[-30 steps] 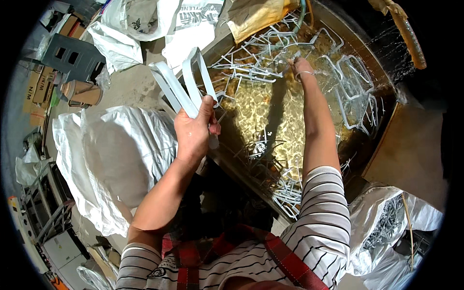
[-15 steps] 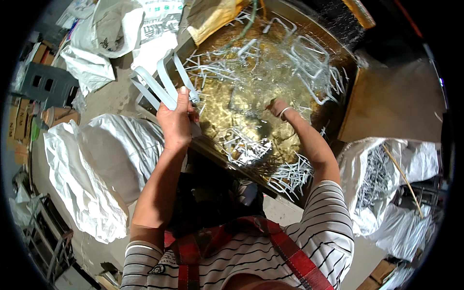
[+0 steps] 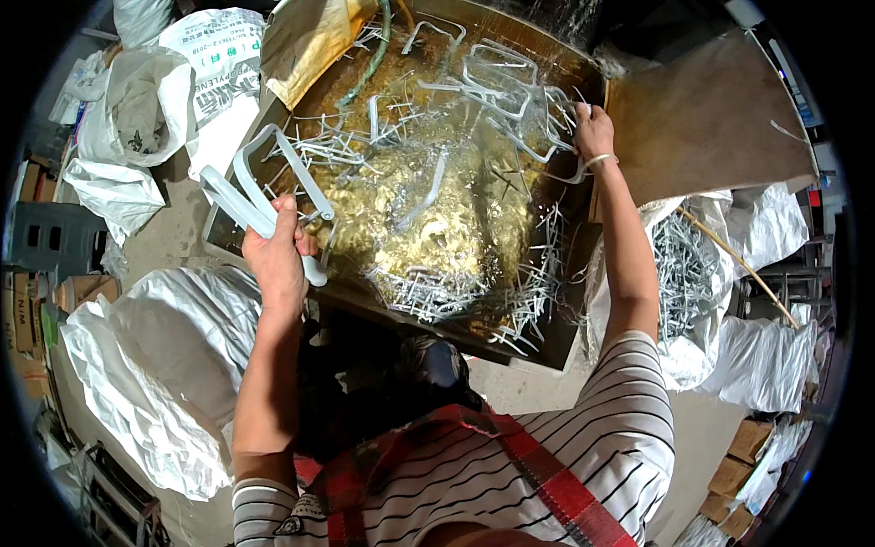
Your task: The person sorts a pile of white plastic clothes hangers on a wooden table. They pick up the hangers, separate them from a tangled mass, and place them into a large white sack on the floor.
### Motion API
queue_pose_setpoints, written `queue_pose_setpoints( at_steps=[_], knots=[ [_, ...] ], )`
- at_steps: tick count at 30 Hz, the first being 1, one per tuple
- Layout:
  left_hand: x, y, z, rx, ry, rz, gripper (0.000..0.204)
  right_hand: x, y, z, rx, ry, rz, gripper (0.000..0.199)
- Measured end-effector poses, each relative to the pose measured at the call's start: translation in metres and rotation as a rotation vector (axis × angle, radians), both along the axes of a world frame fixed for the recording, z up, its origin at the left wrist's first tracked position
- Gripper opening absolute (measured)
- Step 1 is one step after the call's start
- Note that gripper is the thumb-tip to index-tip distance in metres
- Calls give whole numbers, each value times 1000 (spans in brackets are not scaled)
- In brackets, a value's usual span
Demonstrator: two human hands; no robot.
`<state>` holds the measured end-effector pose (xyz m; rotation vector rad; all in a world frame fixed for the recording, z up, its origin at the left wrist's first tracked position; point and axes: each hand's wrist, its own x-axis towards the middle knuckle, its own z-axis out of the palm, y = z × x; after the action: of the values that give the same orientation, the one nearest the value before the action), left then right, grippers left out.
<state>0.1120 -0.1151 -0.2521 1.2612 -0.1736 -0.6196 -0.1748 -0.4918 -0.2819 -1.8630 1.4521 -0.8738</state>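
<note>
My left hand (image 3: 276,251) is closed around several pale grey U-shaped plastic handles (image 3: 301,173), held above the left rim of a metal tank (image 3: 228,239). At the tank's right wall, my right hand (image 3: 595,135) has its fingers closed on the end of another U-shaped handle, partly hidden by the hand. Beside it, several such handles (image 3: 501,77) lie in a heap in the splashing water. A single handle (image 3: 426,191) floats in the middle of the yellowish water (image 3: 410,242). Thin pale plastic sticks (image 3: 428,296) gather along the tank's near and left sides.
A green hose (image 3: 375,59) and a yellow-edged sheet (image 3: 314,46) hang over the far left. White woven sacks (image 3: 155,365) lie on the left. A sack of thin grey pieces (image 3: 684,273) with a wooden stick (image 3: 738,264) stands right, below a brown panel (image 3: 702,128).
My right hand has come out of the middle of the water and moved right to the heap of handles. My left hand still holds its handles, now lower and further left in view.
</note>
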Motion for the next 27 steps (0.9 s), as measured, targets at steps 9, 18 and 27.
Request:
queue_pose_setpoints(
  at_steps=[9,18,27],
  knots=[
    [18,3,-15,79,32,0,14,-113,-189,-150,-320,1387,-153,24],
    [14,5,-4,146,-17,-10,17,-24,-141,-225,172,1265,284,6],
    [-10,10,18,35,-16,5,18,43,29,-194,-98,1289,1015,6]
  ],
)
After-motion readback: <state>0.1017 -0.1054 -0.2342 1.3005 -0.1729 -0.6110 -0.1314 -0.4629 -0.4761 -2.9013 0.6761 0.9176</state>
